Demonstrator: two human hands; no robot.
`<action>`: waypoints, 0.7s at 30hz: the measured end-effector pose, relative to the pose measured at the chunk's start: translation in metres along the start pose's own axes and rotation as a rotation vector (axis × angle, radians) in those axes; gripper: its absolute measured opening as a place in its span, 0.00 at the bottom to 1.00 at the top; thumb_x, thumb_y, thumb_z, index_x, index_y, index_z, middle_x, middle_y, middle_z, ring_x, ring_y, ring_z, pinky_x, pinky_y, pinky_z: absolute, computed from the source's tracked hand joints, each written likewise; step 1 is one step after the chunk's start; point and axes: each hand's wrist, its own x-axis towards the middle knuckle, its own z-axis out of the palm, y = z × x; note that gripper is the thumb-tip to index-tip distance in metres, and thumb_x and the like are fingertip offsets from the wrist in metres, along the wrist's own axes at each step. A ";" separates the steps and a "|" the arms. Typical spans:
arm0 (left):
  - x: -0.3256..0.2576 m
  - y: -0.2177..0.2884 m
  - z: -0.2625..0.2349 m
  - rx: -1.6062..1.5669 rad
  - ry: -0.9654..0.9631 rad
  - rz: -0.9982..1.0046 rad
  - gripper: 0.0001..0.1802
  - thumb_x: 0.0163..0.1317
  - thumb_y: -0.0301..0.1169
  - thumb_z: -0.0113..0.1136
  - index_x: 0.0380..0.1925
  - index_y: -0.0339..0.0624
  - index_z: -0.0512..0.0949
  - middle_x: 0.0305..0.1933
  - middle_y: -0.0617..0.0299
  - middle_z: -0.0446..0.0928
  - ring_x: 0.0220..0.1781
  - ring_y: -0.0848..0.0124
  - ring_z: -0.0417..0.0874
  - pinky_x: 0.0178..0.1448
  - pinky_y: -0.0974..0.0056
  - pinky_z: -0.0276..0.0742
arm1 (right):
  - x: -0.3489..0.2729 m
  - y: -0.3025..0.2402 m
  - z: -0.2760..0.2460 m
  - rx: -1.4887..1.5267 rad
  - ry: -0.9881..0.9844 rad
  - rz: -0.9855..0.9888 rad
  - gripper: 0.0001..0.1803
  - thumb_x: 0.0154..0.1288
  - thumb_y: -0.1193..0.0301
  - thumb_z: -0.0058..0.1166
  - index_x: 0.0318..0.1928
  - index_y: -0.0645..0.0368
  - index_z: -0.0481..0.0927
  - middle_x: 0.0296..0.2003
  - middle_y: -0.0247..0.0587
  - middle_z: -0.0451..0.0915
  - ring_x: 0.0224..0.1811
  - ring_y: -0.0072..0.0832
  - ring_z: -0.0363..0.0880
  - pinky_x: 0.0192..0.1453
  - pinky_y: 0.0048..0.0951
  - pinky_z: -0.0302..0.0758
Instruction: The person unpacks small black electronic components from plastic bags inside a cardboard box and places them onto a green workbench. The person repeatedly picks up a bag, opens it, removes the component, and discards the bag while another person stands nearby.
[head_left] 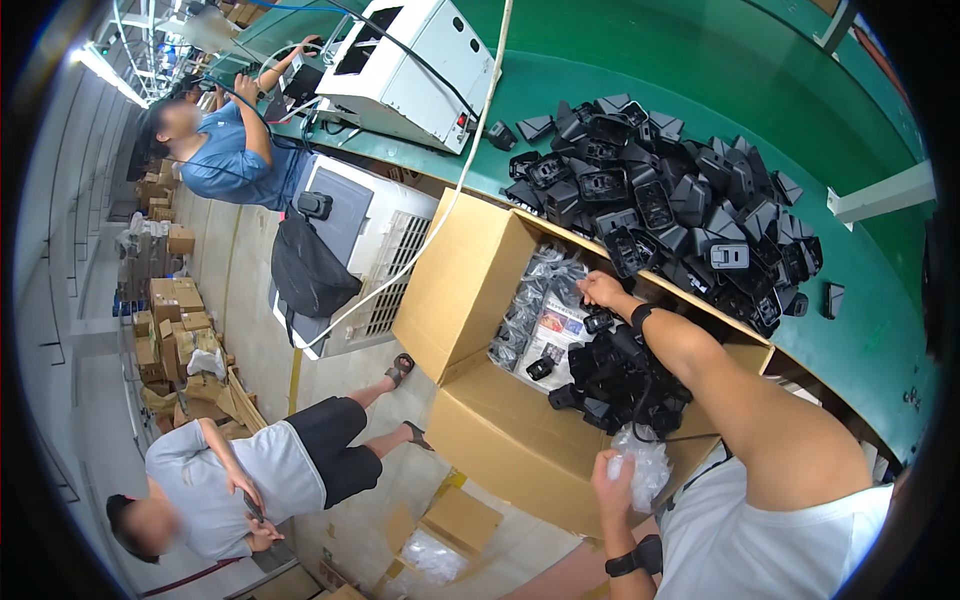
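Left hand (612,482) clutches a clear plastic bag (648,470); right hand (602,289), narrow, is at plastic-wrapped packs (528,300) — grip unclear — in the cardboard carton (515,435), whose walls contain black housings (612,372) beside the table (865,345) edge.

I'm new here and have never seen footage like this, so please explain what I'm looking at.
No robot here: these are a person's own bare hands. The one picture comes from a fisheye camera on that person's head, looking down, so straight edges bend.

On the green table lies a heap of black parts, near a white machine. Beside the table, an open box contains clear bags, a printed sheet and more black pieces.

The left hand holds crumpled clear plastic. The right hand reaches into the box, by the bags; whether it grips one is unclear.
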 end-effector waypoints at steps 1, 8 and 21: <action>-0.003 0.001 0.002 0.013 0.033 0.018 0.10 0.55 0.23 0.61 0.34 0.41 0.70 0.30 0.70 0.69 0.33 0.80 0.69 0.40 0.74 0.67 | -0.014 -0.010 0.009 0.164 -0.117 0.025 0.17 0.65 0.58 0.51 0.28 0.59 0.75 0.18 0.31 0.76 0.17 0.19 0.71 0.20 0.24 0.65; 0.027 0.040 0.007 0.013 0.010 0.206 0.43 0.51 0.24 0.63 0.66 0.43 0.53 0.40 0.58 0.77 0.40 0.69 0.76 0.46 0.65 0.72 | -0.159 -0.059 -0.049 0.300 -0.625 0.049 0.18 0.67 0.62 0.49 0.20 0.54 0.71 0.12 0.27 0.67 0.11 0.14 0.58 0.15 0.19 0.52; 0.047 -0.003 0.006 0.220 0.076 0.167 0.15 0.48 0.28 0.60 0.38 0.36 0.78 0.27 0.51 0.79 0.31 0.61 0.81 0.40 0.60 0.75 | -0.202 -0.102 -0.054 -0.163 -1.130 -0.204 0.11 0.62 0.69 0.44 0.31 0.61 0.79 0.22 0.37 0.80 0.21 0.23 0.78 0.22 0.25 0.70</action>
